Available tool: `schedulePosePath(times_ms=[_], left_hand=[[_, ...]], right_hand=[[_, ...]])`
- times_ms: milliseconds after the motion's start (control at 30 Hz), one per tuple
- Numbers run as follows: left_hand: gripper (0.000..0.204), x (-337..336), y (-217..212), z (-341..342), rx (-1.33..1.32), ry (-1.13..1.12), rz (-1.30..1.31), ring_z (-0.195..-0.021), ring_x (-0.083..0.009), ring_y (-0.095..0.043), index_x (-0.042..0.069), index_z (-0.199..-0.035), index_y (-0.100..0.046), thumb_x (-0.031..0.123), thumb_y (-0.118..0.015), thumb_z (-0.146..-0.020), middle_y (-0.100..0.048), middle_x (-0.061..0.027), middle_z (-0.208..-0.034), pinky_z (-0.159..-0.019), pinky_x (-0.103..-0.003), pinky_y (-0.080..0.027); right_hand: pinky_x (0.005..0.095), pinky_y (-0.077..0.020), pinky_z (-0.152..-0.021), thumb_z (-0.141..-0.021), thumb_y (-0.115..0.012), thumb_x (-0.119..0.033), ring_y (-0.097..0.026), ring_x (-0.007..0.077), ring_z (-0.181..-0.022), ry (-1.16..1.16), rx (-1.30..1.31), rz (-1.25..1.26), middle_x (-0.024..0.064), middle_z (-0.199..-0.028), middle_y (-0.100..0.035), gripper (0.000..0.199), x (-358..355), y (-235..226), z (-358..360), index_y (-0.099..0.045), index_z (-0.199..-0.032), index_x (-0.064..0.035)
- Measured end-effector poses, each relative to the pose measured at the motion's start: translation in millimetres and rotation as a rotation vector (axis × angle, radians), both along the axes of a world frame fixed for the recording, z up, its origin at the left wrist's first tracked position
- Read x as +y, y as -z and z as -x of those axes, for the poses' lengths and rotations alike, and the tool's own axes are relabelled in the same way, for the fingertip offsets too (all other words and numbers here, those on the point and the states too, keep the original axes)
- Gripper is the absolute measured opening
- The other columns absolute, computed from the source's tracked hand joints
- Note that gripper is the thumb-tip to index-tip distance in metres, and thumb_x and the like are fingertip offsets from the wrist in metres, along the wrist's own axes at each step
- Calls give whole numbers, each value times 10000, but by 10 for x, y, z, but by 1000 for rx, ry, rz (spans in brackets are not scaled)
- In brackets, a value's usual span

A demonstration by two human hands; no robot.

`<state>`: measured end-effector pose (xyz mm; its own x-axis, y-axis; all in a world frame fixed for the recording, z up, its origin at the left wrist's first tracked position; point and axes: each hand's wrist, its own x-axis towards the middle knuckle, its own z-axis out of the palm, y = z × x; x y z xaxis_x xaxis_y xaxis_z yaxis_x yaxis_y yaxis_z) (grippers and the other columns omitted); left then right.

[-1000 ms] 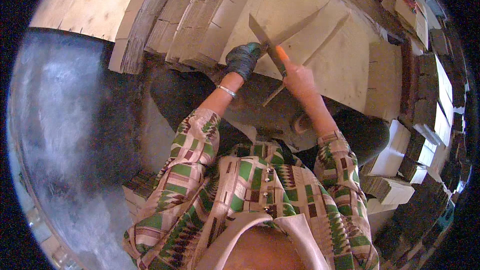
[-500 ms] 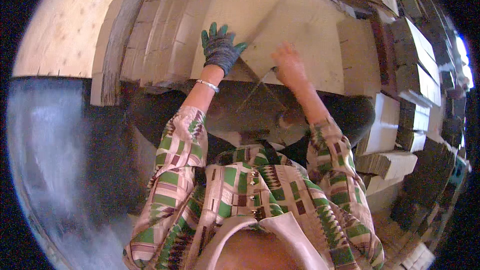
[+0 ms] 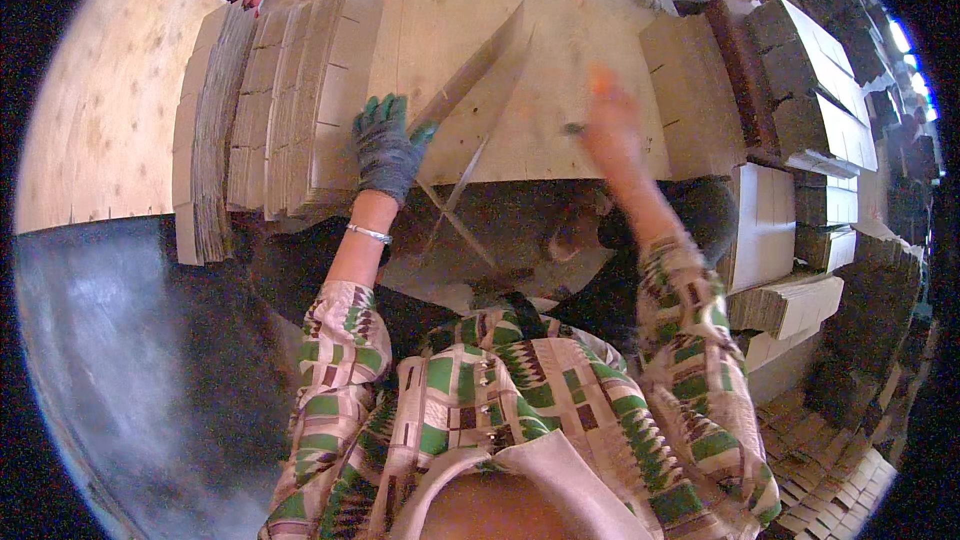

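My left hand (image 3: pixel 386 152), in a grey knit glove with green fingertips, lies with its fingers stretched out at the right edge of a stack of slotted cardboard sheets (image 3: pixel 335 105). Its thumb stands apart, beside the near end of a long cardboard strip (image 3: pixel 478 62) that slants across the board. Another thin strip (image 3: pixel 470 170) crosses a further strip (image 3: pixel 465 232) in an X at the board's near edge. Over the board's right side is my bare right hand (image 3: pixel 612 125), smeared by motion. Something orange shows at its fingertips and something dark near its thumb; whether it holds anything is unclear.
A pale wooden board (image 3: pixel 590 165) is before me. More cardboard stacks stand left (image 3: pixel 205 120) and right (image 3: pixel 695 95). Beyond, on the right, are further piles (image 3: pixel 825 70) and lower bundles (image 3: pixel 785 305). A light plywood sheet (image 3: pixel 100 100) lies at far left.
My left hand has moved left and nearer to me, its spread fingers drawing closer together. My right hand has shifted slightly right. The view has shifted, and the crossing strips show more clearly.
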<state>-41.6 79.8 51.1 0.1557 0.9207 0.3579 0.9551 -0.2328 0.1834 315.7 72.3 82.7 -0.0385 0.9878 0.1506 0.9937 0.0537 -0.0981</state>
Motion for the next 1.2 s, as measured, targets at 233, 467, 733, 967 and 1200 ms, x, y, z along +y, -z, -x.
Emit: schedulePosePath(times_ms=[233,467,733,967,1200], left_hand=[[670,98,-340,-869,-130,164,378,-1242,-352,-561,54,-1342,-564,554,-587,-897,-589,-183,-1353,-1048,-480,-429],[479,385,89,-1035,-139,201,567,-1204,-353,-587,97,-1270,-638,425,-502,-950,-638,-172,-1278,-1027,-483,-451],[397,316,184,-993,-163,232,416,-1121,-372,-626,105,-1134,-704,370,-474,-948,-678,-170,-1188,-982,-484,-480],[352,271,136,-953,-142,215,431,-1022,-376,-665,118,-1057,-728,335,-477,-939,-709,-169,-1074,-901,-499,-513],[330,224,-36,-1093,-139,220,470,-918,-389,-684,97,-1017,-716,293,-455,-973,-715,-187,-992,-805,-504,-537]], right_hand=[[532,-527,-836,-822,-656,-201,-650,413,-1055,662,-183,192,203,-1114,-677,324,50,-428,-1773,-596,-1105,-54],[544,-519,-863,-809,-622,-178,-647,427,-1031,572,-84,59,190,-1125,-684,321,28,-520,-1606,-626,-1108,-62],[462,-539,-917,-787,-746,-234,-668,373,-1010,317,89,-379,168,-1170,-680,612,-36,-462,-1382,-575,-1367,-141],[484,-520,-787,-765,-555,68,-669,416,-917,14,501,15,235,-987,-689,946,15,-721,460,-255,-1568,-332],[526,-503,-711,-810,-586,-47,-660,444,-799,-41,458,74,232,-843,-670,893,178,-444,624,-236,-1561,-380]])
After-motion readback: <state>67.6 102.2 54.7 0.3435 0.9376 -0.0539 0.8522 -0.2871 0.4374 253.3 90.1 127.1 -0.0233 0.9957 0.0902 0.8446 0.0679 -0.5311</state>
